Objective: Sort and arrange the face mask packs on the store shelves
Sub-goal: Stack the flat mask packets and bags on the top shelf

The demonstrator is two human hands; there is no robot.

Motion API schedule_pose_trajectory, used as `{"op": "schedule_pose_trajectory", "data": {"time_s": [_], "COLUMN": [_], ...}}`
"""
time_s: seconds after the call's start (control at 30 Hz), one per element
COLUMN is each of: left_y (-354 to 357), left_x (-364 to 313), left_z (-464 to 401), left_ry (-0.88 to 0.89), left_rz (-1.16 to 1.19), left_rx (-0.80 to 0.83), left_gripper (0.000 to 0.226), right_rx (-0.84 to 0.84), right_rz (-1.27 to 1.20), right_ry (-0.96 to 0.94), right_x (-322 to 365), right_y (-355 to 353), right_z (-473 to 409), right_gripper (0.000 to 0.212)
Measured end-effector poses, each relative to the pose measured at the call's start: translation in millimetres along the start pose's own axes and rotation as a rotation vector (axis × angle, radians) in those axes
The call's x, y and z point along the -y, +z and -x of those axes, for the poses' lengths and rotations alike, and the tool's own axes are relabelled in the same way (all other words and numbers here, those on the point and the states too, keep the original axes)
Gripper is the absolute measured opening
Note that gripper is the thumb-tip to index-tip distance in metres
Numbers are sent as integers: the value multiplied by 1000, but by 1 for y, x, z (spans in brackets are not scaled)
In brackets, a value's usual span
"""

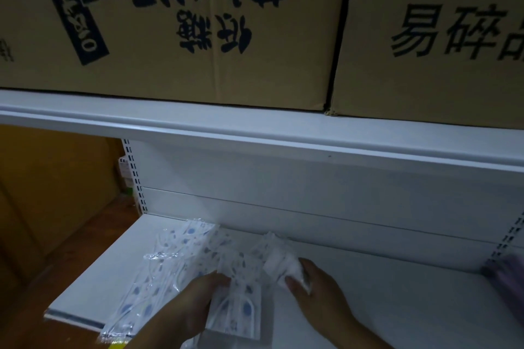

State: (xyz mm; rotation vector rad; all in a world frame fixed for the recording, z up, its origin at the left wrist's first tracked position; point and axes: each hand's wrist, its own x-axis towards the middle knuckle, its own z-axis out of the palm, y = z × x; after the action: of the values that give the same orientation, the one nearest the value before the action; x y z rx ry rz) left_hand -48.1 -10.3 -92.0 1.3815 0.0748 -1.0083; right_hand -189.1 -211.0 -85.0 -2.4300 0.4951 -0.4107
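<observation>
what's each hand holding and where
Left hand grips a patterned mask pack at its left edge; right hand pinches a white pack at its near end.

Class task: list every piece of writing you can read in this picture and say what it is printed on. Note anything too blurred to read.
"易碎品", last character cut off by the frame edge: right cardboard box.
"低糖", printed upside down: left cardboard box.
Larger upside-down characters and the black banner on the left cardboard box: too blurred to read.
Face mask packs: patterns only, no readable text.
</observation>
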Motion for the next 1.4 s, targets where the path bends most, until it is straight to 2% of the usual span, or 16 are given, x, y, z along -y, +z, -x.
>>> {"op": "schedule_pose_trajectory", "data": {"time_s": [0.07,0.13,0.2,0.27,0.37,0.47,0.6,0.67,0.77,0.9,1.0,1.07,1.13,1.23,1.33,1.4], "left_y": [7,14,15,9,-7,-24,-37,-41,-44,-43,-43,-39,-31,-16,-12,-16], "left_x": [-2,-3,-3,-1,-3,-3,0,2,0,-2,-1,-1,-1,-5,-3,-2], "left_z": [8,20,28,32,43,51,62,63,65,65,58,52,50,51,55,58], "left_ry": [-6,19,21,80,91,103,119,110,107,85,83,72,55,45,67,98], "left_rz": [143,202,164,101,80,50,63,54,48,62,61,50,97,214,197,153], "left_rx": [161,266,285,217,139,3,-94,-125,-133,-155,-186,-184,-185,-58,-54,-104], "left_gripper": [46,52,45,44,35,30,39,36,37,37,32,31,32,42,34,39], "right_rx": [120,316,467,541,450,340,343,360,327,197,62,23,109,391,584,630], "right_rz": [-4,117,260,313,249,246,446,499,524,498,212,56,42,176,292,272], "right_ry": [-113,-219,-300,-332,-258,-2,121,150,145,84,26,-41,-186,-361,-405,-371], "right_x": [19,33,45,54,56,41,23,15,11,13,19,30,42,58,66,65], "right_y": [5,16,25,35,47,55,65,71,77,67,51,45,44,50,55,57], "right_z": [6,9,7,6,1,-24,-45,-46,-43,-39,-32,-24,-14,-3,-1,-2], "right_gripper": [63,76,81,84,105,73,85,91,85,57,41,45,54,70,84,95]}}
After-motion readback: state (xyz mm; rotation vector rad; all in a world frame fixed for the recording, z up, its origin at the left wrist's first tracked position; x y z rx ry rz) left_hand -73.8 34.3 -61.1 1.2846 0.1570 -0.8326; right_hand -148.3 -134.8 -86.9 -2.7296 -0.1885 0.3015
